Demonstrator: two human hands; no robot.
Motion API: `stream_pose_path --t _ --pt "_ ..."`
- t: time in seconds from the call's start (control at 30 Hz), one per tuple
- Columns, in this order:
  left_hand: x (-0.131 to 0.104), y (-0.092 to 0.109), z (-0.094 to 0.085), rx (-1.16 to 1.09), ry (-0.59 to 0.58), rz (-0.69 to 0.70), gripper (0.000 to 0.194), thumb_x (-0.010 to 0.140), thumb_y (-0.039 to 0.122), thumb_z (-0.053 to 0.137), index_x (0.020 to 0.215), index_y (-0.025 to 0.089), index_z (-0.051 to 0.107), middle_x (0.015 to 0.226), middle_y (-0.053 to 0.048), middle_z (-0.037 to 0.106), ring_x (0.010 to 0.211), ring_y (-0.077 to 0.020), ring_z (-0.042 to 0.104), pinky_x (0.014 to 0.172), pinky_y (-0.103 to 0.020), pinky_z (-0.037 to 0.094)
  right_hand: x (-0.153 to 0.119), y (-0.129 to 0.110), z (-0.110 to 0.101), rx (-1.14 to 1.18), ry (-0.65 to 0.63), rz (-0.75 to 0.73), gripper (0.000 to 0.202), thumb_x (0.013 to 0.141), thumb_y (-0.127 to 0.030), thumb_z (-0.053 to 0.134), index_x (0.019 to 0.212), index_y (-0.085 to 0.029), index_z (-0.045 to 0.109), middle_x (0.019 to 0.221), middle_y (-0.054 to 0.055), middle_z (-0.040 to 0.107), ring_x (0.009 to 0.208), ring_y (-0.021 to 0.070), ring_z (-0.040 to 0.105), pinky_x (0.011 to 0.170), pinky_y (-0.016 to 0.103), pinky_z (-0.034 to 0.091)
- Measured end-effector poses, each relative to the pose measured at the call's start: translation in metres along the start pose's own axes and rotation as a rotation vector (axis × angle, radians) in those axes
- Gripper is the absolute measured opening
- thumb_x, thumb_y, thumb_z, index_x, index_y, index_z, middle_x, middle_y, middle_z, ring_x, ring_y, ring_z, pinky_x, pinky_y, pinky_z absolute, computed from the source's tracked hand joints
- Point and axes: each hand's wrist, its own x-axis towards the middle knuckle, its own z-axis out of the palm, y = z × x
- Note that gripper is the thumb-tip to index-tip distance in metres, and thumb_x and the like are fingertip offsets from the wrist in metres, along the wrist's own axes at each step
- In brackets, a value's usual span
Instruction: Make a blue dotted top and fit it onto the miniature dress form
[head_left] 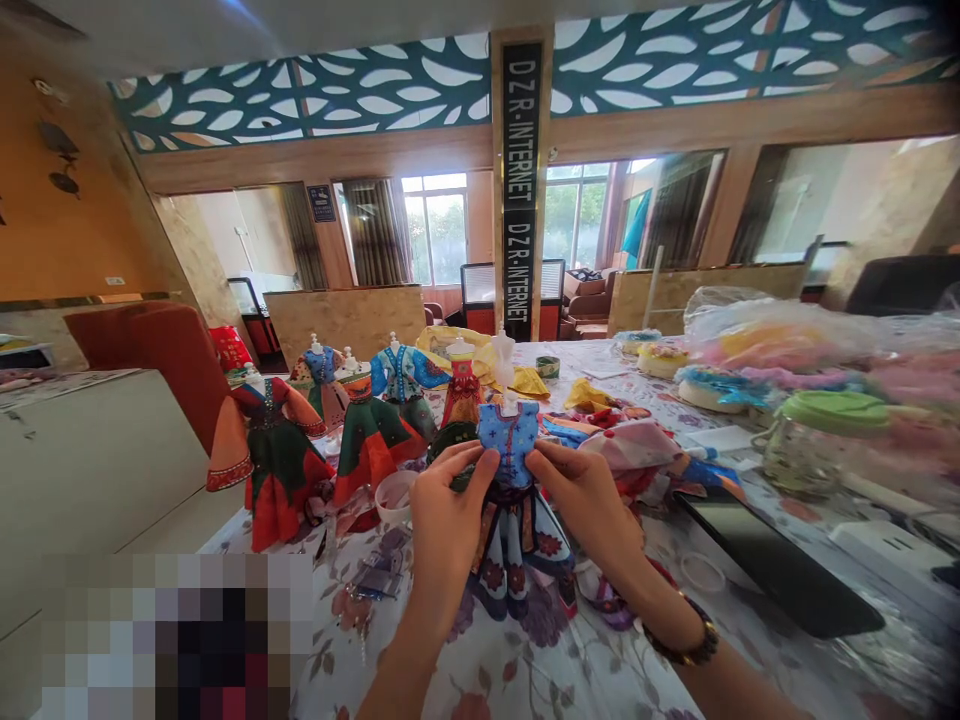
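Observation:
A small blue vest with a patterned front lies against a white doll-shaped stand in the middle of the view. My left hand pinches its left edge between thumb and fingers. On its right edge, my right hand has the same kind of pinch. Below the vest, a light blue skirt with dark trim and flower patches spreads down over the tablecloth. Both wrists are near the skirt's sides.
Several dressed doll stands are at the left, near a small white cup. Coloured fabric pieces lie behind my right hand. A black phone, a green-lidded jar and plastic-wrapped items are at the right on the flowered tablecloth.

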Motion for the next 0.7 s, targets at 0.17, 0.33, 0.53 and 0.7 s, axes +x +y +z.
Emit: stream_pose_path --t 0.17,0.33,0.53,0.7 --pt "-0.002 -0.001 0.001 0.051 0.03 -0.012 0.018 0.072 0.032 0.066 0.079 0.018 0.076 0.093 -0.006 0.072 0.088 -0.023 0.065 0.081 -0.034 0.048 0.001 0.007 0.001 -0.12 -0.01 -0.1 0.025 0.079 -0.034 0.055 0.068 -0.018 0.071 0.068 0.0 0.065 0.069 0.0186 0.058 0.063 0.026 0.045" --pt "-0.001 -0.004 -0.001 -0.012 0.01 -0.021 0.016 0.072 0.03 0.066 0.079 0.02 0.076 0.095 -0.004 0.072 0.091 -0.0221 0.064 0.083 -0.033 0.047 0.001 0.01 0.004 -0.091 -0.01 -0.153 0.02 0.08 -0.029 0.056 0.073 -0.021 0.073 0.079 0.001 0.068 0.082 0.0207 0.061 0.072 0.028 0.047" --pt "0.001 -0.003 -0.01 -0.008 -0.036 -0.017 0.014 0.071 0.03 0.066 0.075 0.022 0.077 0.093 -0.004 0.072 0.09 -0.0227 0.065 0.082 -0.034 0.048 0.001 0.011 0.002 -0.065 -0.054 -0.142 0.02 0.079 -0.033 0.058 0.077 -0.022 0.074 0.088 0.003 0.07 0.089 0.0233 0.062 0.081 0.033 0.048" --pt "-0.001 -0.002 -0.013 0.02 0.007 -0.023 0.022 0.072 0.032 0.064 0.086 0.019 0.075 0.096 -0.007 0.073 0.094 -0.0248 0.064 0.087 -0.037 0.046 -0.001 0.012 0.001 0.062 -0.083 -0.018 0.029 0.076 -0.041 0.061 0.096 -0.021 0.07 0.09 0.005 0.072 0.084 0.0238 0.066 0.075 0.035 0.053"
